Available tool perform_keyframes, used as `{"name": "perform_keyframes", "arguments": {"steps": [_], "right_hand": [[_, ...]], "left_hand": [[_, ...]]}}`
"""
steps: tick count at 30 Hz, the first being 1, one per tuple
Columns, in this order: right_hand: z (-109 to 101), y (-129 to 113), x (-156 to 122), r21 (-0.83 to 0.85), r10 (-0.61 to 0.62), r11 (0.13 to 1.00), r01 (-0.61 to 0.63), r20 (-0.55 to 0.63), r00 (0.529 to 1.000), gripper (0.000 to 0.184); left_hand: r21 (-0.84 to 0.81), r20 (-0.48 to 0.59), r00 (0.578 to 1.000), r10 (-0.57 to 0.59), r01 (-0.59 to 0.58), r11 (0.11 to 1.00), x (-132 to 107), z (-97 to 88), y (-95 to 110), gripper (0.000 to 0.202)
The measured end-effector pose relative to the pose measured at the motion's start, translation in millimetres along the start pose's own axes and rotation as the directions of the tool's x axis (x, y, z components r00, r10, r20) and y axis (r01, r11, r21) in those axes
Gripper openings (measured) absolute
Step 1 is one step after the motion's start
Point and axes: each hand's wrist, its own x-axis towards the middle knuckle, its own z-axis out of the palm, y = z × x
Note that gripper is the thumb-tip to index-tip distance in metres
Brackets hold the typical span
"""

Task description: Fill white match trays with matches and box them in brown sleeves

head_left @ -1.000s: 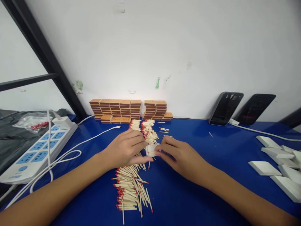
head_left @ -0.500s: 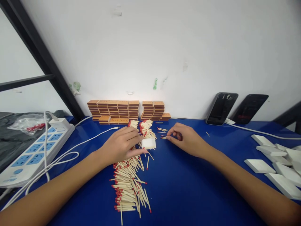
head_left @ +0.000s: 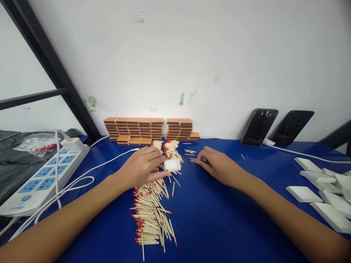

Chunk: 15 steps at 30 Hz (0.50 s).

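My left hand rests curled on a long pile of red-tipped matches on the blue table, its fingertips holding a small white matchbox tray. My right hand lies a little to the right of the tray, fingers pinched together at a few loose matches. What the pinch holds is too small to make out.
Stacks of orange-brown matchboxes line the wall behind the pile. Several white box sleeves lie at the right. Two dark phones lean on the wall. A white-and-blue power strip and white cables sit left.
My right hand left the white tray and moved right to the loose matches, closing into a pinch. My left hand and the tray have hardly moved.
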Motion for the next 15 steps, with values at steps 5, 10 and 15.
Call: {"name": "perform_keyframes", "arguments": {"steps": [5, 10, 15], "right_hand": [[-3.8, -0.8, 0.3, -0.008, 0.022, 1.0, -0.022, 0.011, 1.0, 0.011], [-4.7, 0.4, 0.0, 0.007, 0.024, 1.0, -0.024, 0.033, 0.999, 0.013], [-4.0, 2.0, -0.2, 0.004, 0.052, 0.999, -0.052, 0.014, 0.999, 0.011]], "left_hand": [[0.007, 0.013, 1.0, 0.003, -0.003, 1.0, -0.7, 1.3, -0.5, 0.041], [0.003, 0.008, 1.0, 0.005, -0.005, 1.0, -1.0, 1.8, -1.0, 0.04], [0.002, 0.016, 1.0, -0.005, 0.005, 1.0, -2.0, 0.6, -1.3, 0.041]]}}
